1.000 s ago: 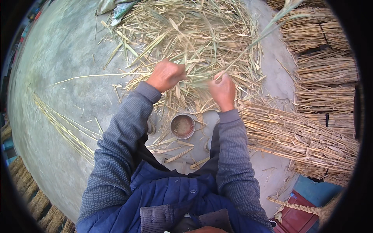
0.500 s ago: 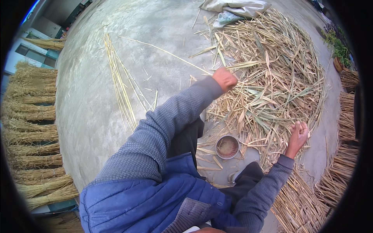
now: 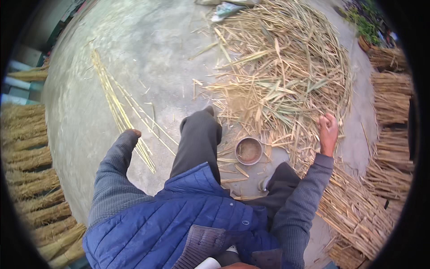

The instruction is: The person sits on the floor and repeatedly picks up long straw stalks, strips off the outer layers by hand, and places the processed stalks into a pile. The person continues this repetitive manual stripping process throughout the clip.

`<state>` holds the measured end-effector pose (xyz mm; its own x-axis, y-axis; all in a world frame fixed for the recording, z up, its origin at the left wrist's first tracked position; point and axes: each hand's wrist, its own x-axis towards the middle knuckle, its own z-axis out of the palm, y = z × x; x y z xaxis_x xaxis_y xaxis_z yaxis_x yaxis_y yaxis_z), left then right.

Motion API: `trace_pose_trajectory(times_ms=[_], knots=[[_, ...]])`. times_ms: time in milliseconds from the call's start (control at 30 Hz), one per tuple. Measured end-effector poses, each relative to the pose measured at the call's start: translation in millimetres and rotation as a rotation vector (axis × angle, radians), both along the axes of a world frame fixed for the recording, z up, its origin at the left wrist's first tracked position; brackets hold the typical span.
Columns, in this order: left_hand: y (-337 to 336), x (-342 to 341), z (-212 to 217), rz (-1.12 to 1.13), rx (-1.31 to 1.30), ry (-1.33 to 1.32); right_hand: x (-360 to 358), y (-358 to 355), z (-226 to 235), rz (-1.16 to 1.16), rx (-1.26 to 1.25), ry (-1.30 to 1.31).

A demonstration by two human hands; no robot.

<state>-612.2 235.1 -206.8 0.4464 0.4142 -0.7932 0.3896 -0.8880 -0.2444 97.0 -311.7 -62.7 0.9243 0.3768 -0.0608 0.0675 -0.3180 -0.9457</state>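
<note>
Head camera, looking down: tied straw bundles (image 3: pixel 31 179) line the far left edge. Your left hand (image 3: pixel 131 133) reaches down to the near end of a thin row of stripped stalks (image 3: pixel 118 110) laid on the concrete floor (image 3: pixel 148 49); the sleeve hides its fingers, so you cannot tell the grip. Your dark trouser leg (image 3: pixel 197 139) stretches up the middle, a small round metal bowl (image 3: pixel 249 150) just to its right. Farther right, your right hand (image 3: pixel 328 127) is curled shut on loose straw at the near right edge of the big straw heap (image 3: pixel 282 76). More bundles (image 3: pixel 358 210) lie at right.
</note>
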Motion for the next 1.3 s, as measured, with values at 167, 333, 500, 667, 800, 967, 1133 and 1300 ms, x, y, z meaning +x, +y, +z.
trace_pose_trajectory(times_ms=[167, 333, 500, 667, 800, 967, 1133, 1300], knots=[[20, 39, -21, 0.186, -0.080, -0.049, 4, -29, -28, -0.102, 0.023, -0.026], [1, 248, 26, -0.118, 0.081, -0.544, 16, -86, -48, -0.260, -0.200, -0.039], [-114, 475, 132, -0.435, -0.120, -0.949, 28, -185, -81, -0.422, -0.298, 0.057], [-278, 581, 167, -0.636, -0.402, -1.181, 31, -274, -109, -0.613, -0.053, 0.314], [-348, 585, 139, -0.727, -0.638, -0.968, 50, -319, -125, -0.795, -0.030, 0.283], [-347, 572, 108, -0.787, -0.545, -0.604, 90, -361, -134, -0.780, -0.162, 0.201], [-343, 578, 101, -0.791, -0.517, -0.722, 121, -378, -146, -0.875, -0.275, 0.212], [-349, 580, 107, -0.840, -0.505, -0.711, 133, -375, -155, -1.074, 0.056, 0.208]])
